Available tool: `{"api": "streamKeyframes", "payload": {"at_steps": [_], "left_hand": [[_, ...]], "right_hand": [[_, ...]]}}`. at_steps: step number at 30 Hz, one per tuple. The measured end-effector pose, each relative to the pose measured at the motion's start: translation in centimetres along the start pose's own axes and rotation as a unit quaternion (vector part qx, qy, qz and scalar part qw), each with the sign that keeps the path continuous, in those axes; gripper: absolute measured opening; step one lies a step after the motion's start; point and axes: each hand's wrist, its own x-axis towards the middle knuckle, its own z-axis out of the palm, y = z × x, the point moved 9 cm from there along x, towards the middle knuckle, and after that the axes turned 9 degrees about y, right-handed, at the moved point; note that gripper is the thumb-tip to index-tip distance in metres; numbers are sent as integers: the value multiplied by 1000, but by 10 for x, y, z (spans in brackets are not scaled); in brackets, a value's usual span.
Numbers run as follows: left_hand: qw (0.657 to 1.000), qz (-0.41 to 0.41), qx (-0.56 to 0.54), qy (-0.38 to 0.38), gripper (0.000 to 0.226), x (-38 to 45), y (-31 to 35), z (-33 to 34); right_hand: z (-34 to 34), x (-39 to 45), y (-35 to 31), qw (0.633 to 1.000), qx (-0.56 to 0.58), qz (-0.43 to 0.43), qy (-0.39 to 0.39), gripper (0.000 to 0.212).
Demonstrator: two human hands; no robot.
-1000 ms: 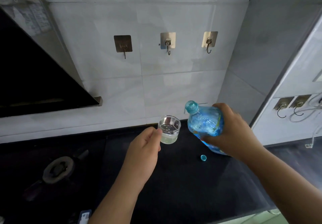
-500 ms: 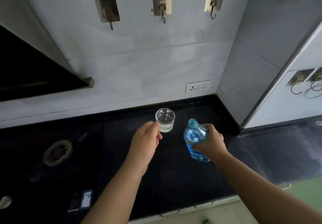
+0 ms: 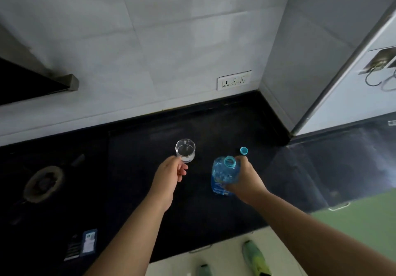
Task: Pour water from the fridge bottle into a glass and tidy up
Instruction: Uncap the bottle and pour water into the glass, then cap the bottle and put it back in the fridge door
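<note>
A small clear glass point(image 3: 185, 150) with some water stands on the black counter point(image 3: 214, 125). My left hand point(image 3: 169, 175) is just in front of it, thumb tip near its base and fingers loosely curled, not wrapped round it. The blue plastic bottle point(image 3: 224, 175) stands upright on the counter to the right of the glass, its mouth uncapped. My right hand point(image 3: 246, 179) grips the bottle's side from the right. Its blue cap point(image 3: 244, 150) lies on the counter just behind the bottle.
A gas burner point(image 3: 42, 183) sits at the counter's left under a dark hood point(image 3: 32, 82). A wall socket point(image 3: 234, 80) is behind the glass. A grey wall panel point(image 3: 310, 50) and white door close off the right. A printed packet point(image 3: 85, 243) lies near the front edge.
The glass has been set down on the counter and my left hand has loosened from it. The bottle went from tilted to upright and now stands on the counter. The camera tilted downward.
</note>
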Motion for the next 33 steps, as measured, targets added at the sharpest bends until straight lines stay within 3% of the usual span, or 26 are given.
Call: {"api": "streamKeyframes", "payload": {"at_steps": [10,14,21,25,30,33], "left_hand": [[998,-56,-23,-13,54,38,-46,28],[995,-93,-3,-26,28,50,-72,47],[990,-130,23,-54,24,69,-113,79],[990,-96,78,-75,24,73,-113,84],[990,-90,107,-8,24,67,-108,60],[981,42,188,-3,33,50,-88,49]], "right_hand": [[3,9,9,1000,14,-8,-6,78],[4,10,11,1000,23,-12,-6,79],[4,9,11,1000,24,-19,-3,78],[3,9,11,999,25,-21,-2,78],[3,8,9,999,35,-21,-5,78],[2,7,9,999,40,-19,-9,77]]}}
